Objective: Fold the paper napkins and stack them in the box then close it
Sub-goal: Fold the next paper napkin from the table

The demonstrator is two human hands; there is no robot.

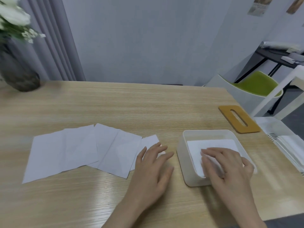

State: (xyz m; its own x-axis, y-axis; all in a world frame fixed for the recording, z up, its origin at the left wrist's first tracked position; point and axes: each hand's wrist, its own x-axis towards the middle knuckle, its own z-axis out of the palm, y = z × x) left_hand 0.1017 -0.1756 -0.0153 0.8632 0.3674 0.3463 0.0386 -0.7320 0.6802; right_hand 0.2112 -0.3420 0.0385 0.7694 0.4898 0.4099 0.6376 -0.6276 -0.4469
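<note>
Several white paper napkins (79, 150) lie spread and overlapping on the wooden table (115, 109), left of centre. A white open box (182, 145) stands to their right with a folded napkin (212, 143) inside. My right hand (227, 163) reaches into the box and presses the folded napkin down with straight fingers. My left hand (153, 163) rests flat on the table between box and spread napkins, its fingertips on the rightmost napkin's edge. The box's wooden lid (238, 119), with a slot in it, lies flat behind the box to the right.
A dark vase with white flowers (18, 69) stands at the table's far left corner. A white plastic tray (283, 140) sits at the right edge. A chair with a green seat (256, 84) is beyond the table's right corner.
</note>
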